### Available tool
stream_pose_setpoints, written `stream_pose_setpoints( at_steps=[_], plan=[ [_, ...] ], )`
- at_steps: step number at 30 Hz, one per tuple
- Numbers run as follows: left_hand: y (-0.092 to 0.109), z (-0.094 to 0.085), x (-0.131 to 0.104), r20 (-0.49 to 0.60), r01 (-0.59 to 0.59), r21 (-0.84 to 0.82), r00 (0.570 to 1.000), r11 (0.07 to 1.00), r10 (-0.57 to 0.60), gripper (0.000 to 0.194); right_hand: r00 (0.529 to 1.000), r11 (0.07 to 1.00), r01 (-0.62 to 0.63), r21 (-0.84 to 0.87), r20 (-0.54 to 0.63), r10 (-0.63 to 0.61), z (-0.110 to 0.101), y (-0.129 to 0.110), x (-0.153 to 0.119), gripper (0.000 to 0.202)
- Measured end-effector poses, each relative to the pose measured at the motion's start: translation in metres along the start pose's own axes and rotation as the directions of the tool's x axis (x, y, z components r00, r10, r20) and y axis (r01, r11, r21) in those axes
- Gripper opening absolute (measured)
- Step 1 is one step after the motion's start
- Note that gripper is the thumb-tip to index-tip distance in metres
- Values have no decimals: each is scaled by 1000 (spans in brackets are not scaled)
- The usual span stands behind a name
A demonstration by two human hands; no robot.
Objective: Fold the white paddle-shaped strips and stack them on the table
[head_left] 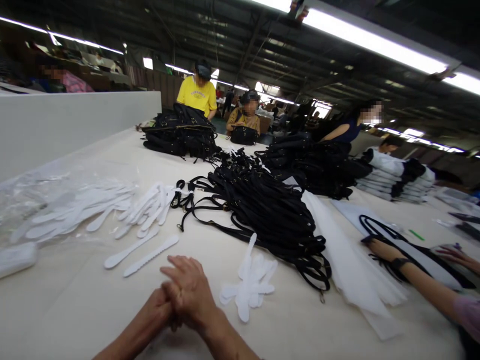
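Observation:
My left hand (164, 303) and my right hand (193, 292) are pressed together above the near part of the white table (67, 310). The left is closed around the right palm, its fingers partly hidden. Fingers of the right hand stretch out up and to the left; I see nothing in it. Just beyond lie two white strips with notched edges and rounded ends, one nearer (151, 256) and one farther (131, 247). To the right is a crossed pile of similar white strips (245, 287). A big heap of black straps with metal clips (262, 210) lies behind it.
More white strips (82, 207) lie on clear plastic at the left. Black bags (180, 132) are stacked at the back, more (311, 162) behind the straps. White sheets (348, 260) lie at right, beside a co-worker's hand (382, 248) on a black-handled item. Other people sit or stand beyond.

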State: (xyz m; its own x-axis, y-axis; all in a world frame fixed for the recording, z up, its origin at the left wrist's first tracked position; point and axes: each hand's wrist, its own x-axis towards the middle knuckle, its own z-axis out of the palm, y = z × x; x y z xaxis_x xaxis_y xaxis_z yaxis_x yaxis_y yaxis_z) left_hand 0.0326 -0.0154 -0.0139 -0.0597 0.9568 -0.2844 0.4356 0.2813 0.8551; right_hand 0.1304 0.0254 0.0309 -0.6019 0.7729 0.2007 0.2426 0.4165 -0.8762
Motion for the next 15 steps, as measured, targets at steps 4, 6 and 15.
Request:
stream_pose_setpoints(
  at_steps=[4,6,15],
  plan=[
    [-6,-33,-5,164,-6,-338,984,941,66,45,935,889,-189,417,-200,292,-37,24,8,55],
    [-10,-43,-4,175,19,-438,983,899,64,52,902,821,-207,532,-221,371,-48,29,0,54],
    [-5,-38,-6,300,90,-463,952,882,60,58,931,701,-262,663,-18,365,-40,2,-24,32]
  ],
)
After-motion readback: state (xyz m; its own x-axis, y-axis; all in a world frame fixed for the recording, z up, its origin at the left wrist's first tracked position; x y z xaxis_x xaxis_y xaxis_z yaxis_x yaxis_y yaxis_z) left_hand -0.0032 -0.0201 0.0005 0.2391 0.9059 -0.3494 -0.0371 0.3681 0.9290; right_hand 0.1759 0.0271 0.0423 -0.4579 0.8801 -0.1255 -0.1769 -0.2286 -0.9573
